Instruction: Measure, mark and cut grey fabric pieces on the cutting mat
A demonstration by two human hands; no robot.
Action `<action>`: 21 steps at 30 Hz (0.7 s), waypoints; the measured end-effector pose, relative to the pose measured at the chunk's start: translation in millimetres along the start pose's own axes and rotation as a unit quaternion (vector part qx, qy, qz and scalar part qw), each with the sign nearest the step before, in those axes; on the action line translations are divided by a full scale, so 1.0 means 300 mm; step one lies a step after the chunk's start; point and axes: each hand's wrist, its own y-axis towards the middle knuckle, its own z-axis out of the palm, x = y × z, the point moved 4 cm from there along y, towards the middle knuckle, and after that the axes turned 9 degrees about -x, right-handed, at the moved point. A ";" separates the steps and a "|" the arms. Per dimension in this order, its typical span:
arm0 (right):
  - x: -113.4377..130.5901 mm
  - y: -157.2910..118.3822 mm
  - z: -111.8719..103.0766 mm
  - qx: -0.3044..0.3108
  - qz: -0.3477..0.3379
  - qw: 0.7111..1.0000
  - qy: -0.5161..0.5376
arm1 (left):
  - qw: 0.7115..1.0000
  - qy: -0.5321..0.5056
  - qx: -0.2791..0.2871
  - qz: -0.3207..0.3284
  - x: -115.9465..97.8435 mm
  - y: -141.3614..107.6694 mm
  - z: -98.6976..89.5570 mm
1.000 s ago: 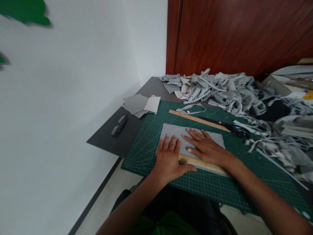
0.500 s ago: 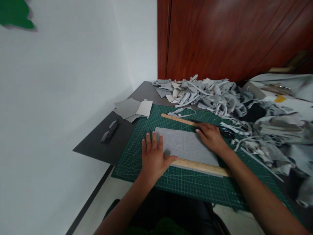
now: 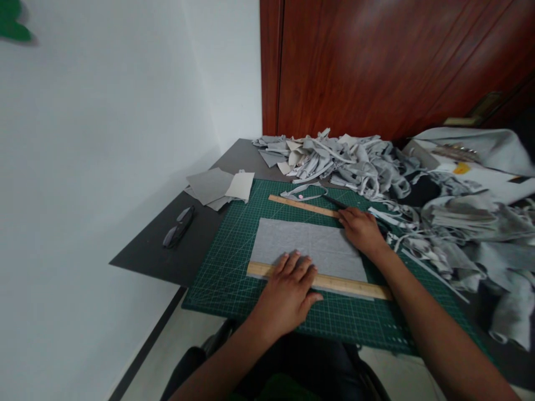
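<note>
My left hand point(image 3: 288, 292) lies flat across a wooden ruler point(image 3: 351, 286), fingers slightly apart and their tips on a grey cloth piece point(image 3: 292, 236). This ruler runs along the near edge of the cloth, on a green cutting mat point(image 3: 225, 250). Beyond the cloth's far right corner, my right hand point(image 3: 363, 231) is closed around dark scissors point(image 3: 334, 201). Their blade points away to the left, and the palm hides most of the handles. A second wooden ruler point(image 3: 301, 205) ends beside the right fingertips.
Grey fabric scraps point(image 3: 355, 159) are heaped at the back, with more folded cloth point(image 3: 455, 220) at the right. A looped fabric strip point(image 3: 307, 192) lies behind the far ruler. Cut pieces point(image 3: 211, 186) and glasses point(image 3: 179, 227) rest on the dark tabletop point(image 3: 146, 256), near the white wall.
My left hand has moved from the cloth's left edge toward me and right, onto the near ruler. My right hand has closed on the scissors, whose blade has swung slightly.
</note>
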 end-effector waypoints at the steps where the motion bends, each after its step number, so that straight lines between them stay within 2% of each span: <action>1: -0.002 0.002 0.000 0.008 0.007 1.000 -0.004 | 1.000 -0.003 0.000 -0.002 0.001 0.002 0.000; 6: -0.023 0.010 0.023 0.030 0.052 0.998 -0.002 | 1.000 -0.006 -0.002 -0.005 -0.003 0.007 -0.001; 11: -0.044 0.021 0.045 0.038 0.047 0.998 0.011 | 1.000 -0.001 0.003 -0.009 -0.005 0.007 -0.004; 21: -0.063 0.042 0.032 0.072 0.092 0.992 0.038 | 1.000 0.009 0.011 -0.003 -0.001 0.010 -0.002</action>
